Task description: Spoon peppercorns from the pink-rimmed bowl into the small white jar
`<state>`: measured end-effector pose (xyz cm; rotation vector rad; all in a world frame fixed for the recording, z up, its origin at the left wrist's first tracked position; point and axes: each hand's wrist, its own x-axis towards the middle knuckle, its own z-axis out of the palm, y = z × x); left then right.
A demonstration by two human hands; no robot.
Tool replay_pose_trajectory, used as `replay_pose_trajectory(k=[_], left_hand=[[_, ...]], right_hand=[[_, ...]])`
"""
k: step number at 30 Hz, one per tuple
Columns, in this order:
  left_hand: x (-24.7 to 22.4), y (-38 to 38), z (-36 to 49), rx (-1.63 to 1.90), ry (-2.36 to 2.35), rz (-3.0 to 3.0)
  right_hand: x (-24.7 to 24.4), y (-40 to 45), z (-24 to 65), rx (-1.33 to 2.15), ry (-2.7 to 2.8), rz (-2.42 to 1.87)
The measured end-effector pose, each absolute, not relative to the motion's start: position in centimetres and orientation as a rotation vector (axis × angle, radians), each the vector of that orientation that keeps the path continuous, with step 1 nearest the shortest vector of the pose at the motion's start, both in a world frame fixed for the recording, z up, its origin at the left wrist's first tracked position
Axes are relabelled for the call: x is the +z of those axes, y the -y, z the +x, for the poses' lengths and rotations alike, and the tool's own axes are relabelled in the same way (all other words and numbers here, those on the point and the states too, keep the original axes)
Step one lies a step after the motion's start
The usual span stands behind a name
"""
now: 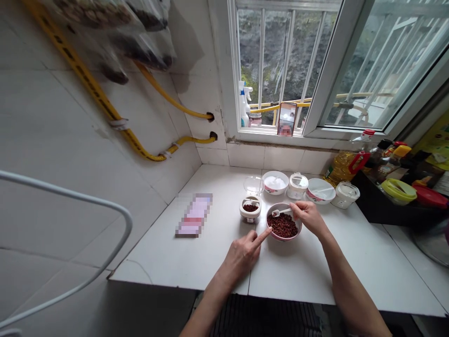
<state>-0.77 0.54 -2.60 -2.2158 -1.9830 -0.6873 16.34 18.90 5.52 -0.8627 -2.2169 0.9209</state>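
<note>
On the white counter (294, 276) stands a small white bowl (286, 239) with a pink outside, holding dark red peppercorns (283, 226). My right hand (308, 216) pinches the handle of a small white spoon (282, 212), its scoop over the far left of the bowl. With its index finger stretched out, my left hand (245, 250) reaches the bowl's left rim; its other fingers are curled and hold nothing visible. Left of the bowl is a seasoning jar (250, 217), part filled with similar dark red peppercorns. A clear lid (253, 185) shows behind the jar.
Behind the bowl are a bowl of white powder (276, 189), a lidded jar (298, 186), another bowl (320, 198) with a spoon, and a second jar (345, 194). A blurred phone-like slab (194, 215) lies left. Oil (342, 166) and sauce bottles crowd the right; a phone (287, 119) leans at the window.
</note>
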Motion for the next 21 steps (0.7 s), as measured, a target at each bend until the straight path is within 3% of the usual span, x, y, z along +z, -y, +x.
replay_pose_trajectory(k=[9, 21], left_hand=[[-2.81, -0.64, -0.71, -0.652, 1.994, -2.208], [-2.92, -0.65, -0.76, -0.645, 1.995, -2.219]], right_hand=[[5.37, -18.79, 16.07, 0.671, 2.314, -0.784], [4.94, -19.05, 16.24, 0.879, 2.239, -0.858]])
